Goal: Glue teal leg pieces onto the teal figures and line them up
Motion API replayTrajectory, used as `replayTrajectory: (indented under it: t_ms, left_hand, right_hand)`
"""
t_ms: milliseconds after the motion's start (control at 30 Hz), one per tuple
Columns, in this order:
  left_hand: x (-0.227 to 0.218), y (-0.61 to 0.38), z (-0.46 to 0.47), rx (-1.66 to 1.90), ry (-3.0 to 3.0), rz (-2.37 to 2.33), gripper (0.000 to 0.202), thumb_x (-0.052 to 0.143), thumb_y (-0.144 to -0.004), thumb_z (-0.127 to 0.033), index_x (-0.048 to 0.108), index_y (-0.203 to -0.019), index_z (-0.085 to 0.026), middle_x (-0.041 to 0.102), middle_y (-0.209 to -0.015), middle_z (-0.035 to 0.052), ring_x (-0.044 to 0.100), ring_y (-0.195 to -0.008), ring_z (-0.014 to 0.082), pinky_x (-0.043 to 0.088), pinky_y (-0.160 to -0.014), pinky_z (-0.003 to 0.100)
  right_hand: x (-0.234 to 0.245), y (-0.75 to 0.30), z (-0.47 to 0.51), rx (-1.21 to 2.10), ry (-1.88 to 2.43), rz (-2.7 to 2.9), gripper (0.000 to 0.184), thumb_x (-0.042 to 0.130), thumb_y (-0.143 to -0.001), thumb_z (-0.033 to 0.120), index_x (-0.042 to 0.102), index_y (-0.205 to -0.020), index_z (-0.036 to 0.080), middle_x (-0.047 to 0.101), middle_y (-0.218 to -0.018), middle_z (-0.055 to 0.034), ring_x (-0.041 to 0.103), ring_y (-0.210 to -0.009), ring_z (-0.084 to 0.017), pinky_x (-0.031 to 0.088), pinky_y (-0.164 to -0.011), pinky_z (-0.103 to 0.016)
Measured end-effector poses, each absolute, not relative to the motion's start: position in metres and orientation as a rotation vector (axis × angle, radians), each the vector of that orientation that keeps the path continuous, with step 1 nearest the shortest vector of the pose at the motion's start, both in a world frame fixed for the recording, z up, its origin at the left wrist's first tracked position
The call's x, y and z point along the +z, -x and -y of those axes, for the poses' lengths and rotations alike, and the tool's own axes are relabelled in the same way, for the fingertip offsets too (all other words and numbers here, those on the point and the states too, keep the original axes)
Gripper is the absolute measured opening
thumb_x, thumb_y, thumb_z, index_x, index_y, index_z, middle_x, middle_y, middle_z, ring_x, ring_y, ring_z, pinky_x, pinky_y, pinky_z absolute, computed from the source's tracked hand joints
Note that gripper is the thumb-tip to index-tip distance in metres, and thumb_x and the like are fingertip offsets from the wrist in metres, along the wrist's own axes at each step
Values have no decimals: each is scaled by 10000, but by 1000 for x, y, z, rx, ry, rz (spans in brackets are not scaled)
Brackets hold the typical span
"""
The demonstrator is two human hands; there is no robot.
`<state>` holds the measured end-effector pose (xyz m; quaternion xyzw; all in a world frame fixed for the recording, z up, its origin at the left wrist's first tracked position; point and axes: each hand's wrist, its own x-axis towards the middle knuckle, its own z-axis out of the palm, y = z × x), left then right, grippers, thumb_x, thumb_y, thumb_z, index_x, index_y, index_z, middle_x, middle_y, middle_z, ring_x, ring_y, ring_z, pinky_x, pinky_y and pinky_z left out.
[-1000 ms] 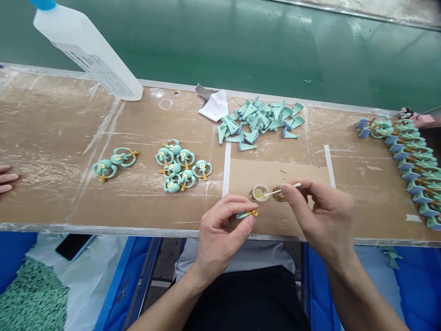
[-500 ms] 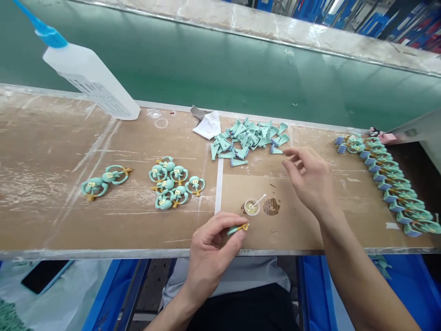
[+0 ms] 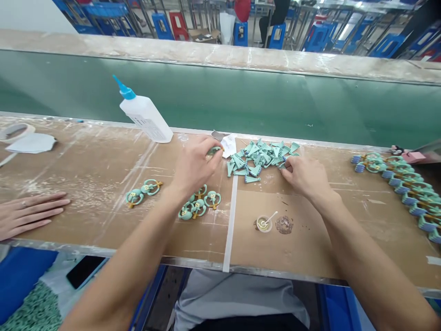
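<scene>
My left hand [image 3: 195, 165] is at the far side of the board, pinching a small teal moulded piece [image 3: 214, 150] in its fingertips, and the hand hides most of that piece. My right hand [image 3: 303, 177] rests its fingertips on the edge of a heap of teal fin-shaped parts [image 3: 257, 158]. Whether those fingers grip a part is hidden. Below my left wrist lie teal cartoon-squid figures with yellow details [image 3: 200, 205]. Two more figures [image 3: 143, 190] sit further left. A small cup of yellow glue [image 3: 264, 224] holds a white swab, between my hands and nearer me.
A brown glue smear [image 3: 284, 225] lies next to the cup. A long row of finished figures [image 3: 396, 184] curves along the right. A blue-capped glue bottle [image 3: 146, 118] stands at the back. Another person's hand [image 3: 29, 214] rests at far left, near a tape roll [image 3: 14, 132].
The view has tilted upward. My left hand moved from near the cup to the far side, and my right hand reached the teal heap. The other person's hand shows more.
</scene>
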<state>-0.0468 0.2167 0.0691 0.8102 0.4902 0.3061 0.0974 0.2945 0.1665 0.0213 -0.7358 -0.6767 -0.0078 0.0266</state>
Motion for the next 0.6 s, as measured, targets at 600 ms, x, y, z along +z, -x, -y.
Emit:
replayTrajectory:
  t_ms: [600]
  left_hand:
    - [74,40,-317,247,-2595,-1398,156,694,-1052,-189,845,-1089,-177,871,-1146,135,763,-1015,287,503,-895,369]
  right_hand:
    - [23,-305,-106,-72,2070,2095,335,455,-1136,147,771,-1246,130,757,-1234,-222,743,-915,-312,532,-784,-419]
